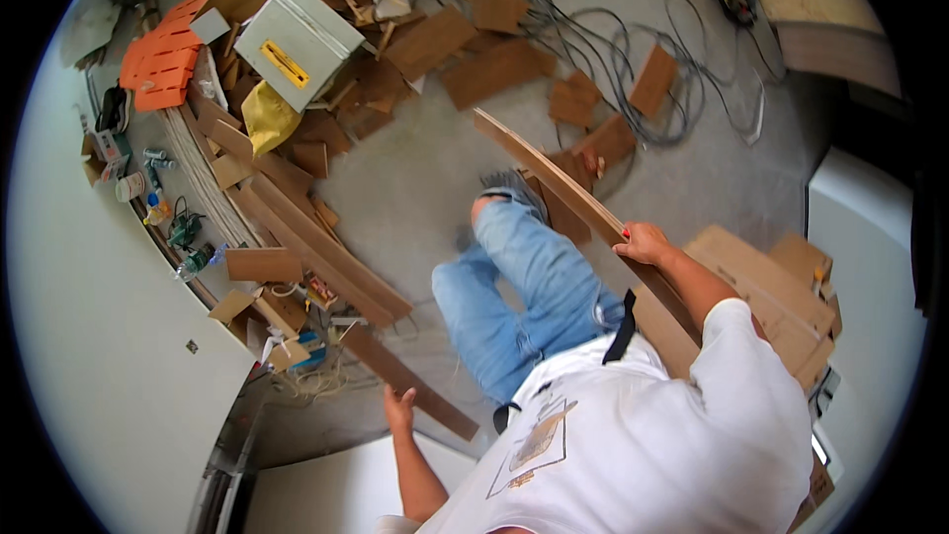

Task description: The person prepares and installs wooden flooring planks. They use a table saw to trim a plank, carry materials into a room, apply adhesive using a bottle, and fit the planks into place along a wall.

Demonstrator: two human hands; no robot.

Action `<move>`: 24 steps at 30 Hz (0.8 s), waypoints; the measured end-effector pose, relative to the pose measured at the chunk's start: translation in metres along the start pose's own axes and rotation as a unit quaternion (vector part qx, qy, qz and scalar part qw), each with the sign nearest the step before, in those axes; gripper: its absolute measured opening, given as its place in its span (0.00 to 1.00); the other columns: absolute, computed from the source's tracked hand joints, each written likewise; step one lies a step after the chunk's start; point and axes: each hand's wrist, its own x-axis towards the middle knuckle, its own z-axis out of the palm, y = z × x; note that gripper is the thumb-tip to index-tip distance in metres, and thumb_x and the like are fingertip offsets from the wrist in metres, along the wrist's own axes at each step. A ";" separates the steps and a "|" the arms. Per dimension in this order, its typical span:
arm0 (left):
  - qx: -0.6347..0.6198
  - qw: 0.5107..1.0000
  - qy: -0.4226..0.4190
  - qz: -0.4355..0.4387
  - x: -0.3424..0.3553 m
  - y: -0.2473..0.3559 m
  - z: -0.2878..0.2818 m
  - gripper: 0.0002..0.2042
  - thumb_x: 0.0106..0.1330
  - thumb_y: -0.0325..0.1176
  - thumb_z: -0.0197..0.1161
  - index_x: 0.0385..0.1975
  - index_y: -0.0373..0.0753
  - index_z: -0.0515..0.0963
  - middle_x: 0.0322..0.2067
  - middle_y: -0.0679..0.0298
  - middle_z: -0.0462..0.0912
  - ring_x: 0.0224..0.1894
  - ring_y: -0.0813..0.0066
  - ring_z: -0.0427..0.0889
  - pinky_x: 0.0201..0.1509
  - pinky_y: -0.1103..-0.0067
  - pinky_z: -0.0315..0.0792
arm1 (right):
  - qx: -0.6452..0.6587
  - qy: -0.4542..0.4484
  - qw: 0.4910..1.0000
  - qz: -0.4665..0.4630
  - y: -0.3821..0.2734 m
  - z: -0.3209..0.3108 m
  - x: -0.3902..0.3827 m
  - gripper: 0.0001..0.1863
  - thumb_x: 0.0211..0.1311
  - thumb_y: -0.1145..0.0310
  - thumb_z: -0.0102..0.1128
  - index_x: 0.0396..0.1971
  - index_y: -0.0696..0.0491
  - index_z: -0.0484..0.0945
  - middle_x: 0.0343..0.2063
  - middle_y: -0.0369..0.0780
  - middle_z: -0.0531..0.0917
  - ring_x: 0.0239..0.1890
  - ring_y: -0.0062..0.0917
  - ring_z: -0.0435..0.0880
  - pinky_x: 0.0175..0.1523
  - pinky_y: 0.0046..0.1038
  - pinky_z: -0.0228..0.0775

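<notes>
My left hand (399,407) is closed round the edge of a short brown plank (413,384) at the lower left of my body. On the other side my right hand (645,243) grips a longer pair of brown boards (554,176), pressed face to face by the look of their pale edges. These boards slant from far middle to near right, past my right hip. The fingers of each hand are partly hidden behind the wood.
Brown offcuts (494,69) litter the floor around a grey metal box (299,40) and a yellow bag (270,119). Long boards (321,247) lie at left. Black cables (633,69) coil at the far right. Flattened cardboard (756,297) and a white panel (860,227) stand at right.
</notes>
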 end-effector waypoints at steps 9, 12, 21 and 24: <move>0.049 0.995 -0.029 -0.076 -0.156 0.053 0.019 0.23 0.65 0.16 0.62 0.60 0.34 0.68 0.51 0.58 0.81 0.53 0.68 0.80 0.61 0.74 0.71 | -0.035 -0.140 0.984 0.102 0.035 0.024 -0.173 0.29 0.48 0.45 0.69 0.38 0.58 0.86 0.37 0.53 0.87 0.43 0.47 0.86 0.50 0.43 0.78; 0.146 0.987 -0.014 -0.067 -0.187 0.079 0.031 0.22 0.63 0.19 0.64 0.58 0.34 0.69 0.48 0.57 0.82 0.51 0.68 0.81 0.59 0.74 0.72 | -0.065 -0.175 0.976 0.115 0.024 0.006 -0.173 0.28 0.49 0.47 0.68 0.39 0.58 0.87 0.40 0.53 0.87 0.45 0.46 0.87 0.52 0.42 0.78; 0.119 0.991 0.058 0.021 -0.228 0.073 0.077 0.23 0.58 0.22 0.68 0.54 0.34 0.69 0.44 0.53 0.83 0.47 0.63 0.84 0.54 0.70 0.74 | -0.106 -0.130 0.984 0.064 0.020 -0.016 -0.138 0.29 0.49 0.44 0.71 0.38 0.56 0.88 0.40 0.50 0.88 0.44 0.47 0.87 0.49 0.43 0.79; 0.093 0.991 0.094 0.026 -0.252 0.034 0.089 0.23 0.58 0.24 0.68 0.54 0.33 0.69 0.45 0.50 0.83 0.49 0.55 0.84 0.55 0.68 0.74 | -0.126 -0.106 0.986 0.002 0.015 -0.008 -0.129 0.28 0.49 0.44 0.70 0.34 0.56 0.88 0.36 0.51 0.87 0.40 0.49 0.87 0.45 0.44 0.79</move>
